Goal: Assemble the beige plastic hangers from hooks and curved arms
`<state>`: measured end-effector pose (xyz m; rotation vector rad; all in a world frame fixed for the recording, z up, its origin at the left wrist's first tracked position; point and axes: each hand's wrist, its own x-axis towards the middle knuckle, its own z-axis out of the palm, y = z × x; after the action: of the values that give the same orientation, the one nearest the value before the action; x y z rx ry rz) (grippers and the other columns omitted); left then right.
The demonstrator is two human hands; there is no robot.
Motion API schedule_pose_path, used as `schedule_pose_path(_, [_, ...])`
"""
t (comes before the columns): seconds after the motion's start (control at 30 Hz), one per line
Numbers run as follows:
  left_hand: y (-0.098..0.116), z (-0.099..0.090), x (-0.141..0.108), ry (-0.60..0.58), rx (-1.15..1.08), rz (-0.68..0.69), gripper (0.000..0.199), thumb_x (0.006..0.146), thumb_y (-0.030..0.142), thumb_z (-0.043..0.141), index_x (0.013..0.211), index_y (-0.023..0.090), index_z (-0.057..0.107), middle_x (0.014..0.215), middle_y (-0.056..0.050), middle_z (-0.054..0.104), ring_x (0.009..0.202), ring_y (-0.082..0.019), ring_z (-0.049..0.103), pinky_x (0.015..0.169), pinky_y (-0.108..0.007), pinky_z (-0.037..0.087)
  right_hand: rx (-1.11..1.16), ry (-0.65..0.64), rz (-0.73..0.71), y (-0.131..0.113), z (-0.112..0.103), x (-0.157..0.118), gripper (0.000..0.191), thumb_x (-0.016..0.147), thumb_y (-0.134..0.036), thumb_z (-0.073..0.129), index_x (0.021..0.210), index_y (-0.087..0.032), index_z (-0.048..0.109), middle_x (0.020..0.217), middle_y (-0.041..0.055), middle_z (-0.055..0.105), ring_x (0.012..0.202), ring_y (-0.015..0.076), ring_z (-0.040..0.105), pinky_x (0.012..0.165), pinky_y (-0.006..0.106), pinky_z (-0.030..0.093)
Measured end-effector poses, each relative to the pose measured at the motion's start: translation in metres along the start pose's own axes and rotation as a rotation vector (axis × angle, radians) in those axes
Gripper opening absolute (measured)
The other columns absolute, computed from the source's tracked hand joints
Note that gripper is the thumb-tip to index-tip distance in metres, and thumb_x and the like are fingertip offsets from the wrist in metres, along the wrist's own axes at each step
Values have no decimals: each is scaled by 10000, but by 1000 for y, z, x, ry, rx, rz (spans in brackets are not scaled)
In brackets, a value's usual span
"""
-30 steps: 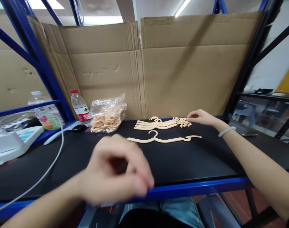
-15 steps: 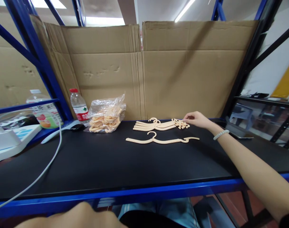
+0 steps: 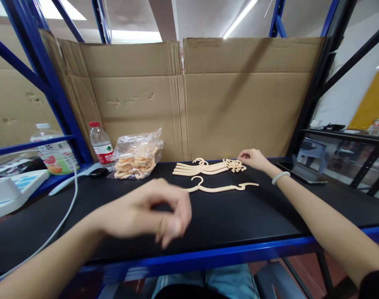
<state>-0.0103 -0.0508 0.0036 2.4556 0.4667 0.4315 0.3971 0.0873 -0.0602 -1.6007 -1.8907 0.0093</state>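
Note:
My left hand (image 3: 152, 209), loosely curled and smeared by motion, hangs over the front left of the black tabletop (image 3: 220, 220). It hides the left end of a single cream clothes hanger (image 3: 217, 189), which lies flat with a small bent piece at its right end. Behind that hanger lies a row of several matching hangers (image 3: 192, 169), their hooks bunched together. My right hand (image 3: 254, 160), with a beaded bracelet at the wrist, has its fingers curled in at the right ends of that row. What its fingertips pinch, if anything, is too small to make out.
A clear plastic bag (image 3: 138, 160) of cream pieces stands at the back left, beside a red-capped bottle (image 3: 101, 145). A white cable (image 3: 72, 207) runs down the left side. Cardboard (image 3: 239, 104) walls the back. A flat dark device (image 3: 301, 172) lies at the right.
My left hand has risen from below the table's front edge and moved forward over the tabletop. My right hand stays at the right end of the hanger row. The view has shifted slightly.

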Motion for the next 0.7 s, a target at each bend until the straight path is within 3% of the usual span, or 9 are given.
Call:
schedule_pose_path(0.07, [-22,-19,39,26,-22,-86,386,876,477,480,646,173,542,570,-3,577,532,-116,553,512,-217,445,-42,-39,-32,8,8,2,234,748,-307,523,782,-149,692,721,56,680,666,178,604,629,257,439])
schedule_pose_path(0.17, [-83,-29,75,222,183,-227,246,847,374,504,733,163,562,671,-14,621,623,-138,582,597,-237,462,-84,-76,-78,17,19,3,248,779,-308,531,873,-152,699,802,62,690,705,180,611,656,259,443])
schedule_pose_path(0.23, [-126,-27,84,360,385,-301,147,807,290,536,823,158,598,781,-41,652,730,-169,605,694,-276,473,-82,-82,-105,18,24,2,270,793,-328,551,937,-150,696,870,73,689,726,182,612,673,265,450])
schedule_pose_path(0.33, [-168,-18,85,372,536,-296,215,809,269,540,962,146,628,962,-97,650,888,-215,607,819,-327,461,-79,-87,-160,15,28,2,261,801,-330,582,957,-159,703,940,89,682,795,199,619,721,278,457])
schedule_pose_path(0.47, [-179,-13,84,292,646,-265,240,804,272,577,1011,171,642,1037,-103,624,1011,-258,563,906,-371,426,-167,-120,-190,8,31,4,173,797,-274,603,880,-182,724,936,81,689,854,217,625,761,284,450])
schedule_pose_path(0.7, [-175,-17,96,254,733,-306,168,822,245,569,946,164,649,1019,-110,609,982,-265,553,854,-362,432,-225,-141,-182,-1,34,3,127,786,-175,600,785,-192,725,848,45,702,757,184,634,689,251,444])
